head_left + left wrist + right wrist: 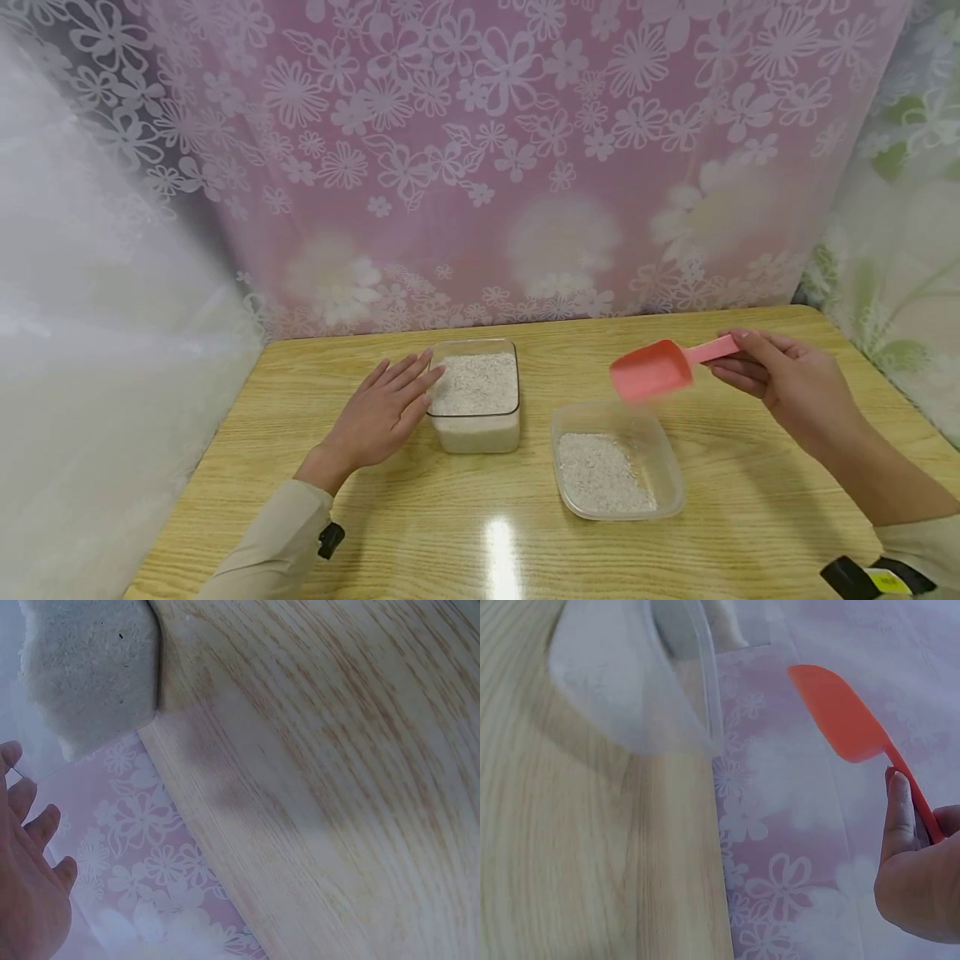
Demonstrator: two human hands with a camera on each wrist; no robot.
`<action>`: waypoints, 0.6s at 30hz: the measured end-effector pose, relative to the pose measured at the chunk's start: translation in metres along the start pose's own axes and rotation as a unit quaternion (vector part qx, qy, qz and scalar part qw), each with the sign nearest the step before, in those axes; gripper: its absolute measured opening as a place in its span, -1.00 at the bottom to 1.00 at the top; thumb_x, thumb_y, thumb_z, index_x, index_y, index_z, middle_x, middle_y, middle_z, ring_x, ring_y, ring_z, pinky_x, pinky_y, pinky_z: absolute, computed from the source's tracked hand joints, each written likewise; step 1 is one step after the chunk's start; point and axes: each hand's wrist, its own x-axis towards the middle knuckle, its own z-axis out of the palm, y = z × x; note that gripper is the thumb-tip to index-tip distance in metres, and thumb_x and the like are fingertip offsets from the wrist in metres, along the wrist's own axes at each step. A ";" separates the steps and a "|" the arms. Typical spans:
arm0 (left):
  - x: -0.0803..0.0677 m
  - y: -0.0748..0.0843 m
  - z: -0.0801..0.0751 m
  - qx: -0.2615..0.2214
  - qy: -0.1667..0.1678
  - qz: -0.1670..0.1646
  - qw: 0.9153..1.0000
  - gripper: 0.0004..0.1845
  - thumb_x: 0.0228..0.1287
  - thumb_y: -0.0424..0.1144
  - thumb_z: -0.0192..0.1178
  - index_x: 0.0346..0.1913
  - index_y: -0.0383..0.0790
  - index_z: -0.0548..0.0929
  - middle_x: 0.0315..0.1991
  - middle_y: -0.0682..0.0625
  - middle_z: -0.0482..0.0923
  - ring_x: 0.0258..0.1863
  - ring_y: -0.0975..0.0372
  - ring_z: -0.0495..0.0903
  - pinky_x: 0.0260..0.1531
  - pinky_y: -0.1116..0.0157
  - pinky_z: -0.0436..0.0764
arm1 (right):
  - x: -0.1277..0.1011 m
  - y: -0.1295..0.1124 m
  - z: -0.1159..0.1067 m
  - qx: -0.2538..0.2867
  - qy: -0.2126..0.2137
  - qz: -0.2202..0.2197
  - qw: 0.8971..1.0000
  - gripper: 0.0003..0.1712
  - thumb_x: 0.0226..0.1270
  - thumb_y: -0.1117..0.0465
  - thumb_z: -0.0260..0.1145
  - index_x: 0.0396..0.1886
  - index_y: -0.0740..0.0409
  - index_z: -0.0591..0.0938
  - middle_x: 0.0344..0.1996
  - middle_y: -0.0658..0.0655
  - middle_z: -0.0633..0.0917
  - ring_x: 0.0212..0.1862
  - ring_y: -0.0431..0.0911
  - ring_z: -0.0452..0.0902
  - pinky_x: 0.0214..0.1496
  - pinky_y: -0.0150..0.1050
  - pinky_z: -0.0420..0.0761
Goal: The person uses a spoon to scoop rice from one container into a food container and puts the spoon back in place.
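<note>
My right hand [795,383] pinches the handle of a pink-red scoop [654,372], whose bowl hangs above the far rim of a low clear plastic tub [670,475]. The scoop's bowl looks bare. Rice [606,473] lies over the floor of that tub, mostly to its left. My left hand [382,417] rests its fingertips on the left rim of a taller clear container [480,435], which is filled high with rice. In the right wrist view, thumb and fingers hold the orange-looking scoop [844,712] by its handle. Straight, spread fingers show in the left wrist view.
Both containers stand on a wood-grain table [420,525], the taller one left of the low tub. A pink flowered curtain [450,167] hangs behind the table's back edge. Pale sheets hang at either side. Each wrist wears a dark strap.
</note>
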 end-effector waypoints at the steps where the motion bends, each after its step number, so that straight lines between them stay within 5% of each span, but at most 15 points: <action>1: 0.000 0.000 0.000 0.001 0.000 0.001 1.000 -0.48 0.56 0.03 -0.28 0.48 0.03 0.21 0.50 0.07 -0.03 0.45 0.13 -0.01 0.38 -0.03 -0.06 | 0.002 0.000 0.002 0.009 0.006 0.004 1.000 -0.72 0.48 0.32 0.07 -0.08 0.32 0.68 -0.20 0.24 0.72 -0.18 0.02 0.69 -0.09 -0.17 0.61; 8: 0.000 -0.001 0.000 0.011 -0.001 0.005 1.000 -0.47 0.56 0.06 -0.32 0.48 0.03 0.20 0.50 0.03 -0.01 0.44 0.08 0.02 0.37 -0.06 -0.04 | 0.020 0.002 0.019 0.078 0.001 0.031 0.996 -0.73 0.47 0.34 0.08 -0.11 0.36 0.68 -0.21 0.27 0.72 -0.18 0.04 0.69 -0.06 -0.15 0.60; 18: 0.000 0.000 -0.002 0.014 -0.007 0.000 1.000 -0.45 0.56 0.10 -0.39 0.49 0.05 0.18 0.50 0.11 -0.08 0.45 0.13 -0.01 0.39 -0.02 -0.06 | 0.041 0.009 0.043 0.071 0.003 0.037 0.997 -0.78 0.44 0.31 0.15 -0.13 0.32 0.69 -0.22 0.26 0.72 -0.18 0.02 0.69 -0.05 -0.20 0.61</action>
